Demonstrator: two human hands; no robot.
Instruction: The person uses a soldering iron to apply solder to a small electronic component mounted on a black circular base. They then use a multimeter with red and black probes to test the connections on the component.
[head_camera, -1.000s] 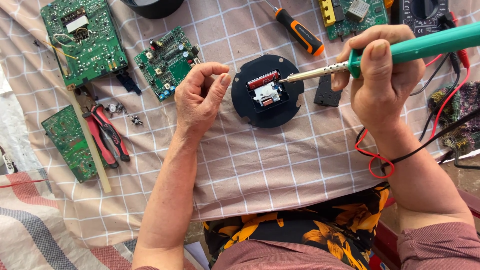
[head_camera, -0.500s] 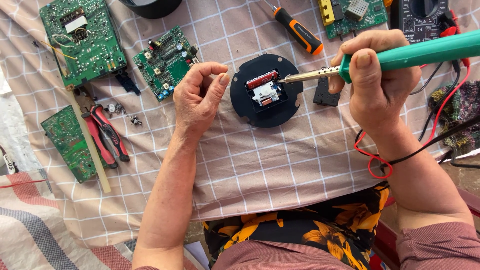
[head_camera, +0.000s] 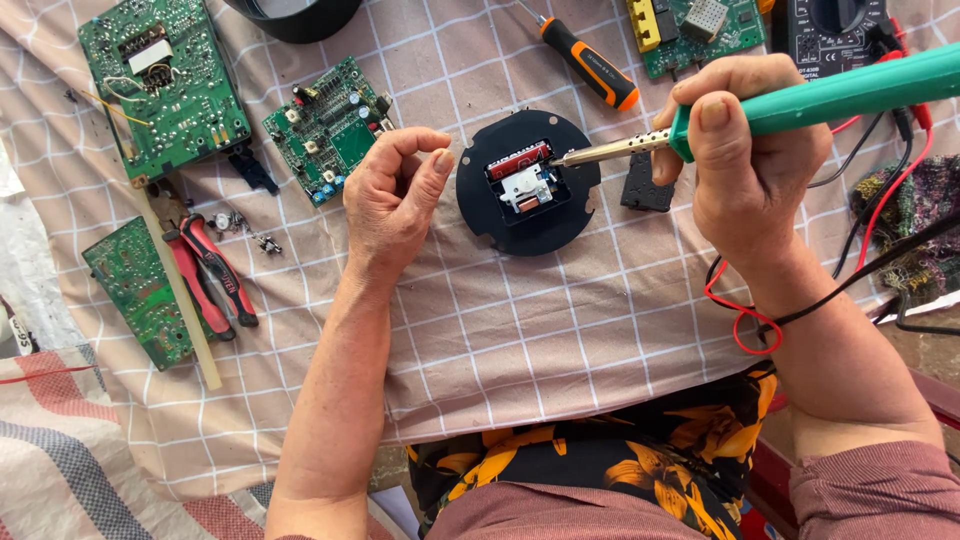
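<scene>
Now right hand (head_camera: 745, 150) grips one soldering iron (head_camera: 800, 100); left hand (head_camera: 395, 195) curled, seemingly empty; four circuit boards.

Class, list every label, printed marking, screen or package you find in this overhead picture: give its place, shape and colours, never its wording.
Multimeter: top right edge, dark case, small pale print around its dial; no screen shows.
Screwdriver: top centre, orange and black handle with small print.
Pliers: left, red and black handles, faint lettering.
White label: rectangular, on the large green circuit board, top left.
No packages in view.
</scene>
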